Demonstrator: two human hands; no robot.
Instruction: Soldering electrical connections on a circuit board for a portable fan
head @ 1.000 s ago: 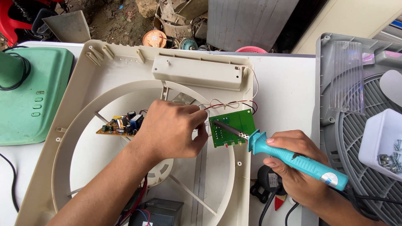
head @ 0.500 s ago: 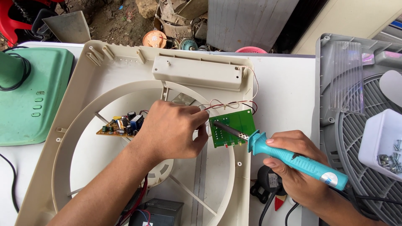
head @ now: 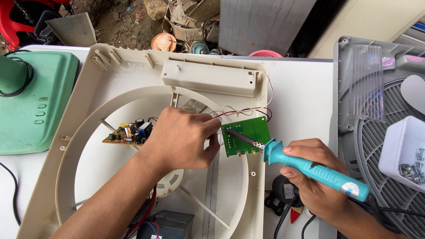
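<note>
The left hand (head: 179, 139) rests on the cream fan housing (head: 128, 71), its fingers pinched narrow at the left edge of the green circuit board (head: 248, 132); whether they grip the board or the thin wires (head: 239, 108) there is hard to tell. The board lies on the housing's right rim, near the middle of the white surface (head: 301, 93). The right hand (head: 316, 177) has its fingers closed round the teal soldering iron (head: 310, 168), whose metal tip touches the board's face. A second, brown circuit board (head: 128, 133) sits left of the left hand. Far right, a grey fan grille (head: 376, 146) carries a white tray of screws (head: 409, 155). A green fan base (head: 33, 106) lies far left.
</note>
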